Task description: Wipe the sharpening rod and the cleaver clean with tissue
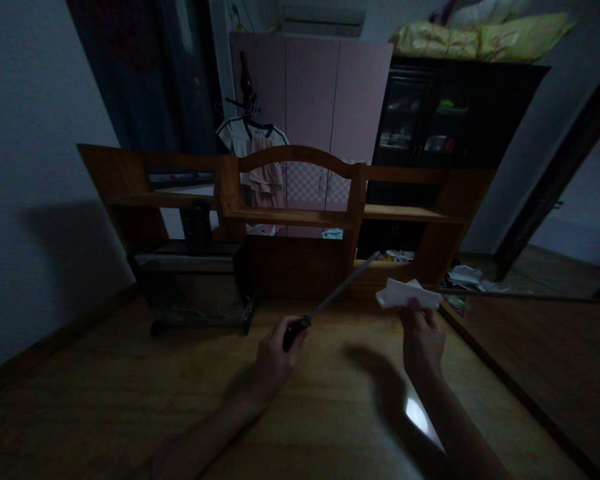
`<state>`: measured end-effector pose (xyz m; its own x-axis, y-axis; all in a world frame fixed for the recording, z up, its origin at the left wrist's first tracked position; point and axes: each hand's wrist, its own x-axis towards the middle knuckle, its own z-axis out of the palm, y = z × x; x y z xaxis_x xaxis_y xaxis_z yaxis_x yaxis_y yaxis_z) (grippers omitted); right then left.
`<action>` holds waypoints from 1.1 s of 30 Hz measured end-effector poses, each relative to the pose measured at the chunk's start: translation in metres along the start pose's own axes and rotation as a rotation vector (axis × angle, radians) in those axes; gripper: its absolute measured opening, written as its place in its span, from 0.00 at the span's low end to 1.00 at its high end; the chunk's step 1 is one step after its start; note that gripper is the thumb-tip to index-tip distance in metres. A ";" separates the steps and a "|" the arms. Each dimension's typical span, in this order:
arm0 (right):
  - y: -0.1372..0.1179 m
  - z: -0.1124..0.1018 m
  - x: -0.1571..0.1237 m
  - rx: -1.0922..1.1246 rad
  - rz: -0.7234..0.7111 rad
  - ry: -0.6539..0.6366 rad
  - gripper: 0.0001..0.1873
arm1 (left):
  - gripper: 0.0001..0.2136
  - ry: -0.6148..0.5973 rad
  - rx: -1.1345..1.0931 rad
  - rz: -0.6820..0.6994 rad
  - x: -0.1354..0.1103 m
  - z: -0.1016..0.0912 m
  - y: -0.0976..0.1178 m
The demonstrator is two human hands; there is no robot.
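Holding at six o'clock: left hand [283, 345] closed round a slim, black-handled, grey-bladed, knife-like tool [344, 286], which points toward two o'clock. Right hand [424, 333], at four o'clock, pinches a folded white paper-like wad [407, 292] — apart from the tool. Advisable: firm grip, skin clear of the edge. Writing, brands — none legible.

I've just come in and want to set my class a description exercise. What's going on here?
Someone's left hand grips a long, thin tool by its dark handle, while the right hand holds a folded white cloth or paper. The two items appear apart, above a wooden surface. Behind are a wooden shelf unit and, to the left, a dark-framed object.
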<state>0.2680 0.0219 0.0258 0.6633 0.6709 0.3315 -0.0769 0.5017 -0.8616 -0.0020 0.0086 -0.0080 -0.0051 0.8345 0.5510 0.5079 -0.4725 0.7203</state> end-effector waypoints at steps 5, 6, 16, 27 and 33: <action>-0.002 0.014 -0.021 0.008 0.151 -0.278 0.19 | 0.12 0.170 -0.028 0.026 0.008 -0.005 -0.007; -0.002 0.017 -0.026 0.008 0.169 -0.344 0.18 | 0.12 0.164 -0.007 0.046 0.008 -0.005 -0.009; 0.006 0.024 -0.048 0.033 0.271 -0.816 0.13 | 0.12 -0.045 0.096 0.157 0.001 0.007 -0.019; 0.007 0.031 -0.058 -0.226 0.344 -0.865 0.15 | 0.12 -0.281 0.178 0.349 0.002 0.003 -0.014; 0.009 0.033 -0.063 -0.265 0.346 -0.852 0.14 | 0.11 -0.395 0.226 0.226 0.004 0.000 -0.008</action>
<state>0.2006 0.0025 0.0096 -0.1376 0.9832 0.1201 0.0729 0.1310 -0.9887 -0.0064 0.0160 -0.0114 0.4304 0.7824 0.4502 0.6326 -0.6172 0.4679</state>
